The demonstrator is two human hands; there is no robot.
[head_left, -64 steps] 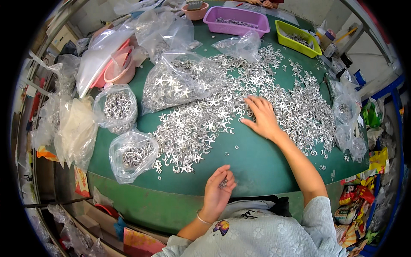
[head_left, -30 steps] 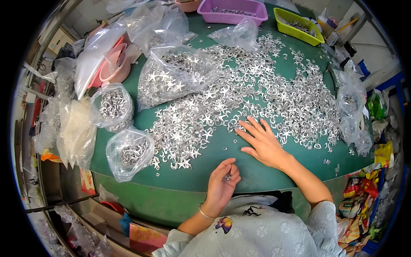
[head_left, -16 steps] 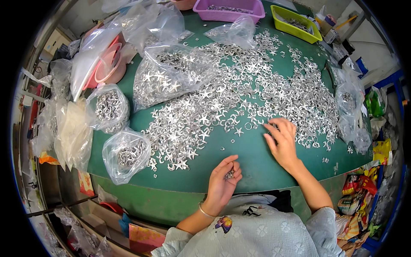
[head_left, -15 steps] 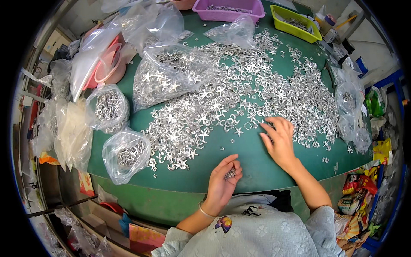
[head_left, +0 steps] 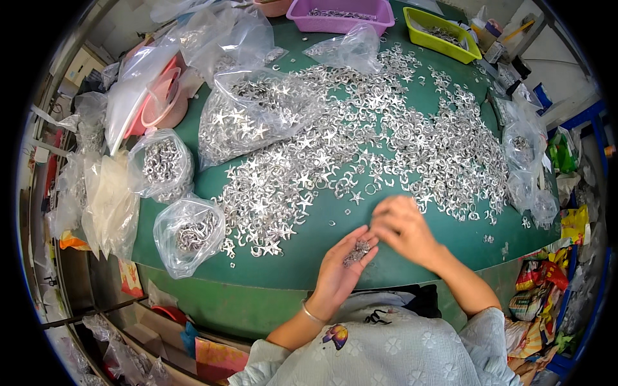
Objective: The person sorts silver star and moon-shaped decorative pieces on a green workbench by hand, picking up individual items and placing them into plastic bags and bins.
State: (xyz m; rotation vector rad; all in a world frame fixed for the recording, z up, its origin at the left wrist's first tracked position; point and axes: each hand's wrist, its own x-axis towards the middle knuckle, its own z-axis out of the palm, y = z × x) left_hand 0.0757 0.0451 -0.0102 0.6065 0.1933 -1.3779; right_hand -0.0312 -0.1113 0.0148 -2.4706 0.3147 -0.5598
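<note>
My left hand (head_left: 341,267) is cupped palm up near the table's front edge, with a small cluster of silver metal pieces (head_left: 356,253) in its palm. Just beside its fingertips is my right hand (head_left: 402,228), its fingers curled together and partly smeared by motion; what they hold, if anything, is hidden. Beyond both hands spreads a wide pile of silver metal charms (head_left: 380,128), among them stars, crescents and rings. A star charm (head_left: 356,197) and a ring (head_left: 370,189) lie at the pile's near edge, close to my right hand.
A large clear bag of star charms (head_left: 257,119) rests on the pile's left. Two open bags of metal pieces (head_left: 168,164) (head_left: 193,235) stand at the green table's left edge. Purple (head_left: 341,24) and lime-green trays (head_left: 444,48) sit at the back; plastic bags (head_left: 524,154) line the right.
My right hand has moved left and nearer, from the pile's edge to my left fingertips, and its spread fingers have drawn together. My left hand has opened somewhat, showing more of the pieces.
</note>
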